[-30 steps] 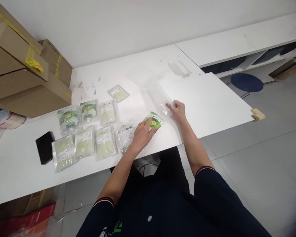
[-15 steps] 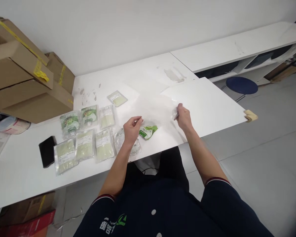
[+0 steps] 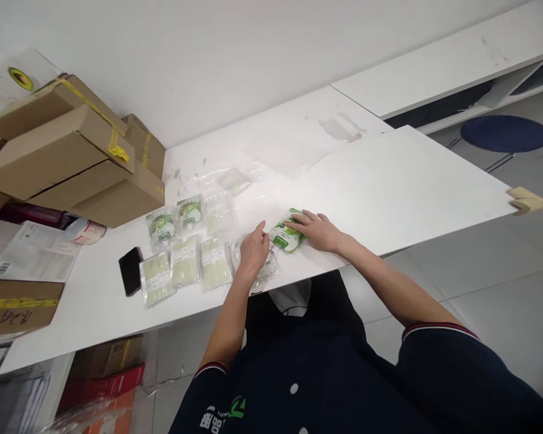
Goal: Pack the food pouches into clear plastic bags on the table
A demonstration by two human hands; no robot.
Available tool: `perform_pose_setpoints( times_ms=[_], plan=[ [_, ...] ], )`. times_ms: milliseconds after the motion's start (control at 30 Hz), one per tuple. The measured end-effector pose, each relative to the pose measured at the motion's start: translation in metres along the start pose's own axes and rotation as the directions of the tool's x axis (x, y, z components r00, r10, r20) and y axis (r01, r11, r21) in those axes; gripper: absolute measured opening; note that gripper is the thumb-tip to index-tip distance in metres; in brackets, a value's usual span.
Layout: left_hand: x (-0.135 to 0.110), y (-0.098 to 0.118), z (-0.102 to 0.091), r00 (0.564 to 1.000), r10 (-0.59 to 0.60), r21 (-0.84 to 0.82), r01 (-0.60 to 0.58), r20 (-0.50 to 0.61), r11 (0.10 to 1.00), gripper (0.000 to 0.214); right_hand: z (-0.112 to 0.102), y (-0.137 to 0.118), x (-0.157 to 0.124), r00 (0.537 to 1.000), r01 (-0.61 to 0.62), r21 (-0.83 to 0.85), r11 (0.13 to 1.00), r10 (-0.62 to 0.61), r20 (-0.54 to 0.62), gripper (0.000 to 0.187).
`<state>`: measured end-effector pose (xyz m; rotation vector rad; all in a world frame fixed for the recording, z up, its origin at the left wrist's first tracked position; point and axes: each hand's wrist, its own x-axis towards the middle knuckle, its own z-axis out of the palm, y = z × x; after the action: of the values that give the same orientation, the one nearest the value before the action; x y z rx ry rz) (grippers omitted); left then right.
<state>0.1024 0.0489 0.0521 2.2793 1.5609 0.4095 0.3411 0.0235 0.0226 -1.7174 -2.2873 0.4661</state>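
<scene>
A green-and-white spouted pouch (image 3: pixel 286 236) lies near the front table edge. My right hand (image 3: pixel 319 232) rests on its right side, fingers stretched out and spread. Just left of the pouch is my left hand (image 3: pixel 253 250), its fingers mostly curled; whatever they hold, if anything, is hidden. Beneath and beside that hand lie clear-wrapped packets (image 3: pixel 268 270), partly covered. Further left are several pale green flat packets (image 3: pixel 215 263) with white labels, plus two green printed pouches (image 3: pixel 190 212) in clear wrap. Thin clear film (image 3: pixel 294 160) lies towards the back.
Stacked cardboard boxes (image 3: pixel 67 150) stand at the left against the wall. A black phone (image 3: pixel 130 271) lies left of the packets. Another pale packet (image 3: pixel 233 181) sits further back under clear plastic. A wooden block (image 3: pixel 527 200) caps the right table corner; a blue stool (image 3: pixel 504 134) stands beyond.
My right hand has come left and down onto the green pouch, which now shows more fully. Clear film now lies further back and over the rear packet. The view has shifted left.
</scene>
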Motion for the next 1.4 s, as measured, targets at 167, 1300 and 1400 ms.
perform_pose_setpoints(
  times_ms=[167, 1300, 1400],
  plan=[
    [0.0, -0.002, -0.006, 0.98, -0.123, 0.343, 0.169, -0.154, 0.924, 0.041, 0.009, -0.016, 0.003, 0.978, 0.184, -0.201, 0.962, -0.2, -0.061, 0.055],
    [0.016, 0.033, 0.03, 0.82, 0.461, 0.381, -0.568, 0.34, 0.73, 0.036, -0.014, -0.049, -0.05, 0.733, -0.509, 0.087, 0.857, 0.484, -0.478, 0.052],
    [0.007, 0.035, 0.034, 0.791, 0.492, 0.404, -0.61, 0.364, 0.682, 0.035, 0.008, -0.056, -0.052, 0.799, -0.518, 0.006, 0.856, 0.486, -0.354, 0.054]
  ],
)
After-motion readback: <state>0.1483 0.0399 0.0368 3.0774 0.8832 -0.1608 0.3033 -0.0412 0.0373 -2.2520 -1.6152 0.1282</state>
